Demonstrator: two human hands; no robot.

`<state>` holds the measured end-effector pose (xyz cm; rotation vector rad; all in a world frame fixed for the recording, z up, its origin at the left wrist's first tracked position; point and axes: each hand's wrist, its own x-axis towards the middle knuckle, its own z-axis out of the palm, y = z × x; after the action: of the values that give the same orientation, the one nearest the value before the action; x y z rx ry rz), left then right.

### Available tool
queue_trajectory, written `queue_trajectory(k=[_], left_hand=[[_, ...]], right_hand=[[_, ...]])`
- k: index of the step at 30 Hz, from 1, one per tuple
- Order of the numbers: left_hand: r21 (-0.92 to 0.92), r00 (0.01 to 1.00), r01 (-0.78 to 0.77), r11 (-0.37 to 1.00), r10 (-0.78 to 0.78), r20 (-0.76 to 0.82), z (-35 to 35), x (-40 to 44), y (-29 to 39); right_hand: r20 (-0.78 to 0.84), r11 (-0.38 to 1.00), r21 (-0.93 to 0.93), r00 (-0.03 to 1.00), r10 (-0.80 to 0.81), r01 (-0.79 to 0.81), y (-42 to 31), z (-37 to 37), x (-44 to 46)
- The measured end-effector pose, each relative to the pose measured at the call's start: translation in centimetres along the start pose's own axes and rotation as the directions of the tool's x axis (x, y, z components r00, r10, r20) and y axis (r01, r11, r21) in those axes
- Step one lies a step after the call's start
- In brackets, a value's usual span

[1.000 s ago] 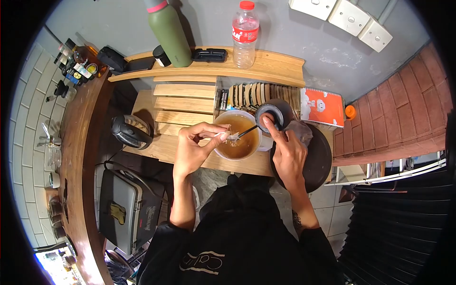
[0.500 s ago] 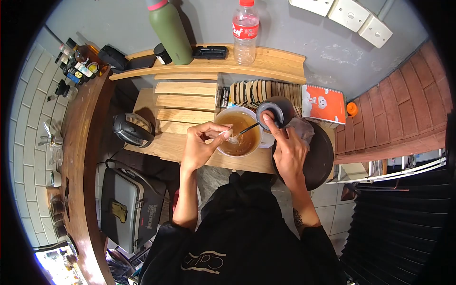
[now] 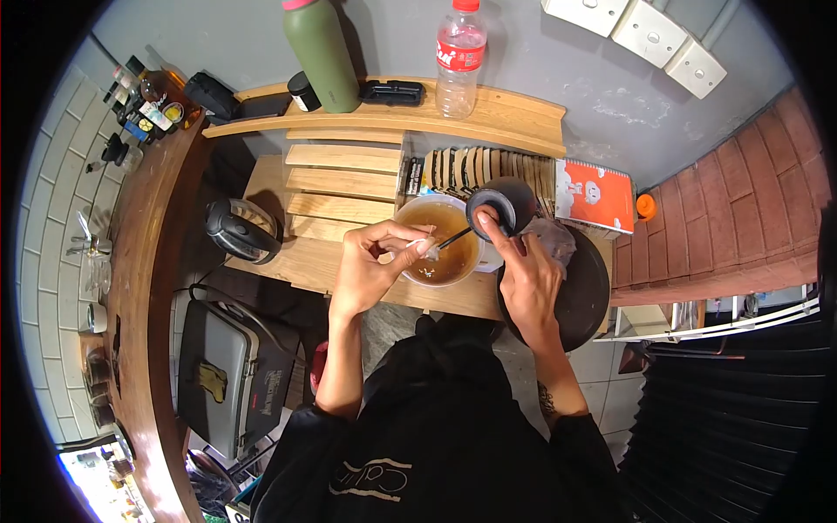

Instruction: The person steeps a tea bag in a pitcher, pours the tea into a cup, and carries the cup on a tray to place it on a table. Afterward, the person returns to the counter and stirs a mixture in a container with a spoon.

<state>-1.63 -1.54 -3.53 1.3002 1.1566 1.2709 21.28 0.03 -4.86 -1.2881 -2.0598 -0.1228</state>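
Observation:
A round white-rimmed pitcher [image 3: 481,253] of brown liquid stands on the wooden counter, its pale handle towards the right. Over its left side my left hand [image 3: 370,270] pinches a small whitish piece [image 3: 425,247], too small to name. My right hand [image 3: 527,275] is at a dark grey cup-like vessel [image 3: 513,199], tilted beside the pitcher, with the index finger at its round opening. From there a thin black stick or tube [image 3: 455,237] reaches over the liquid to my left fingertips. Whether it belongs to the vessel is unclear.
A dark round tray [image 3: 582,296] and a crumpled clear bag [image 3: 554,240] lie at the right. Behind stand stacked lids or cards [image 3: 493,167] and an orange notebook [image 3: 597,193]. A black kettle [image 3: 240,231] stands left. A green flask [image 3: 323,57] and plastic bottle [image 3: 459,65] stand on the shelf.
The view has shifted slightly. My hands stay nearly in place, and the dark vessel has moved slightly to the left. Small pale bits now show on the liquid near the pitcher's front.

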Motion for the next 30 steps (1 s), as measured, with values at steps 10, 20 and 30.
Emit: queue_trajectory(k=[10, 20, 30], left_hand=[[0.001, 1.000, 0.008, 1.000, -0.008, -0.002, 0.4, 0.5, -2.8], [-0.008, 1.000, 0.010, 1.000, -0.010, 0.000, 0.0, 0.0, -1.2], [-0.033, 1.000, -0.017, 0.999, 0.017, -0.009, 0.1, -0.2, -0.5]], right_hand=[[-0.012, 0.998, 0.060, 1.000, -0.014, 0.014, 0.3, 0.2, -0.2], [0.007, 1.000, -0.018, 1.000, 0.000, 0.000, 0.3, -0.4, -0.2], [0.003, 1.000, -0.014, 1.000, -0.005, 0.005, 0.0, -0.4, -0.1]])
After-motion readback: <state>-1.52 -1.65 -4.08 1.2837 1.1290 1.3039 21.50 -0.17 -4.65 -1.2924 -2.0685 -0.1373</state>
